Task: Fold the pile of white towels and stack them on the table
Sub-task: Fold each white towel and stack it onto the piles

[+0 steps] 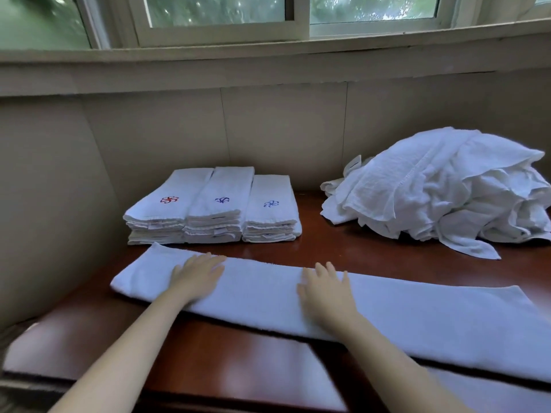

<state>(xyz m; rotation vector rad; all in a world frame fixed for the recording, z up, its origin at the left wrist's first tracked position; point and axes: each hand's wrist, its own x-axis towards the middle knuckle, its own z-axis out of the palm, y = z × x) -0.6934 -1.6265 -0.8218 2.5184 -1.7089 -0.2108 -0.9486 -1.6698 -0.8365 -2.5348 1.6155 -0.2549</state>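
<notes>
A white towel [402,317], folded lengthwise into a long strip, lies across the dark red table [357,257] from near left to near right. My left hand [198,274] lies flat on its left part, fingers straight. My right hand [323,289] presses flat on the strip's middle. Behind the strip at the left stand three stacks of folded white towels [213,208], side by side, with small red and blue emblems on top. A loose pile of unfolded white towels [447,192] heaps at the back right.
A beige wall [283,123] rises right behind the table, with a window sill and window [220,13] above. The table's near edge [208,394] runs along the bottom. Bare wood shows between the stacks and the pile.
</notes>
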